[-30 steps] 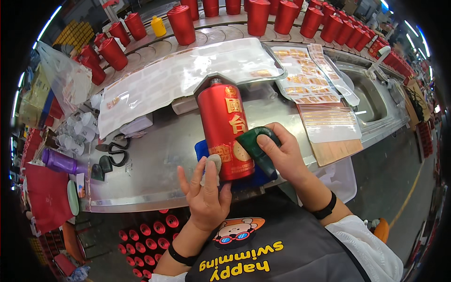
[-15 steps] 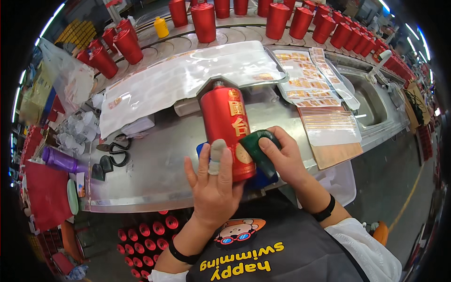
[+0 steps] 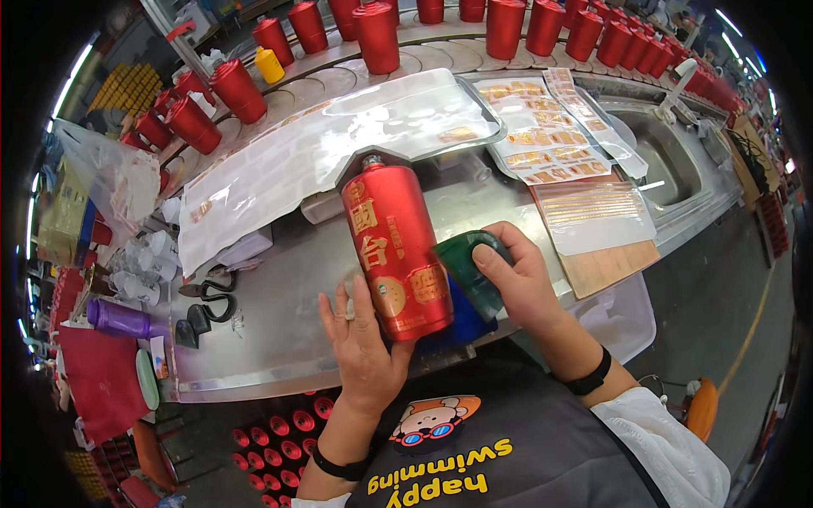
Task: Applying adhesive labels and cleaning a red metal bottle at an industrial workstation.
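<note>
A red bottle point(image 3: 398, 245) with gold lettering and gold labels lies tilted over the metal bench, its neck in the grey notched holder point(image 3: 373, 161). My left hand point(image 3: 366, 347) holds it at the lower left side, fingers stretched along the body and the thumb partly hidden by its base. A bandage-like wrap shows on one left finger. In my right hand point(image 3: 521, 275) a curved, flat green scraper point(image 3: 470, 271) is pinched between thumb and fingers, its edge close to the bottle's right side. Part of a blue support point(image 3: 457, 334) shows beneath the bottle.
White backing sheet point(image 3: 279, 161) spans the bench behind the bottle. Gold label sheets point(image 3: 542, 127) lie at right, beside a sink point(image 3: 665, 161). Red bottles point(image 3: 375, 38) line the conveyor at the back. Black-handled scissors point(image 3: 222, 284) and a purple cup point(image 3: 118, 318) are at left.
The bottle has turned about its long axis, bringing a gold label into view on its right. My left hand has slid from its front to its left side. The scraper remains in my right hand.
</note>
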Demonstrator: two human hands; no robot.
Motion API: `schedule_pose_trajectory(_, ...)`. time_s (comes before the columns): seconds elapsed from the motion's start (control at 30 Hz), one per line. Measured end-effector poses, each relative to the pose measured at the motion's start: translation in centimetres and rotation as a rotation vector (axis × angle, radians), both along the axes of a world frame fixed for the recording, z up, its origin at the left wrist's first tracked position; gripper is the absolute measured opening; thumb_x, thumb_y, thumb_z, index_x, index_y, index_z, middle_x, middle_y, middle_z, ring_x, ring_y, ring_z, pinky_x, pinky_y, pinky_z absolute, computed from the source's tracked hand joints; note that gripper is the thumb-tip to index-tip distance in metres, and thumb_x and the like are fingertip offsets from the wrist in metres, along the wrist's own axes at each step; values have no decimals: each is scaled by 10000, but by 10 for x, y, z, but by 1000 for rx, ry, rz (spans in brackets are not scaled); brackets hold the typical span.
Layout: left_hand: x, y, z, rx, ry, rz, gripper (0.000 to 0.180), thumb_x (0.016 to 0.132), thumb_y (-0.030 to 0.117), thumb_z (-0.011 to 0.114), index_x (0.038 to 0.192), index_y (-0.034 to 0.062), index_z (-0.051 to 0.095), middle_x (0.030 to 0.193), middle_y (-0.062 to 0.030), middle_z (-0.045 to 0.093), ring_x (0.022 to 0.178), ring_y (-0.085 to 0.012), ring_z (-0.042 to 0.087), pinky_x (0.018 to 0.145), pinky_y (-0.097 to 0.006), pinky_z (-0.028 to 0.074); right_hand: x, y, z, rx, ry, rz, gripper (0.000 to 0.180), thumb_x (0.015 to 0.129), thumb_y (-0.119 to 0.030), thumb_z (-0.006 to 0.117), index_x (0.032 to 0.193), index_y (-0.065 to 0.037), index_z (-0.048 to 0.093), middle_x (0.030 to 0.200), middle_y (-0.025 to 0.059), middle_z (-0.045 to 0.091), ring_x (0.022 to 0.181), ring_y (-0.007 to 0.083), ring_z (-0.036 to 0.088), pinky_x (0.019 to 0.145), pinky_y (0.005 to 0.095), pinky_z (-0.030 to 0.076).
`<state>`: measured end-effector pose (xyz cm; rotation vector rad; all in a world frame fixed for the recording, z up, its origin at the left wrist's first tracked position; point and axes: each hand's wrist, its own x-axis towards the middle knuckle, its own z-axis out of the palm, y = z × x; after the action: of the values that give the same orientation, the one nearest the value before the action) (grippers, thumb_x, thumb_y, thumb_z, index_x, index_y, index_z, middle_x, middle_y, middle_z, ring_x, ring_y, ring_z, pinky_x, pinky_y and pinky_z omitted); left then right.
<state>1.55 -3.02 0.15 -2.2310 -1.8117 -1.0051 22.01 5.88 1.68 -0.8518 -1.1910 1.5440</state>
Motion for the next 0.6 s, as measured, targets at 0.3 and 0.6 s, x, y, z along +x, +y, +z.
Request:
schedule_pose_trajectory(0.3, -4, 1, -3, -74, -92, -26, 858, 925, 524, 517, 1433, -111, 245, 1440, -289, 365, 1335, -446, 352, 1134, -533, 184, 7, 6, 1, 0, 15, -5, 237, 939, -155, 625, 1124, -25, 556, 987, 18, 633, 872, 57, 571, 772, 215, 480)
schedule_pose_trajectory(0.6, -8, 6, -6, -73, -138, -76, 898, 885, 531, 580, 1427, -110, 260, 1405, -293, 401, 1322, -463, 360, 1110, -573, 178, 20, 13, 19, 80, -105, 130, 315, 910, -174, 665, 1169, -22, 571, 976, 23, 637, 900, 66, 575, 793, 219, 475)
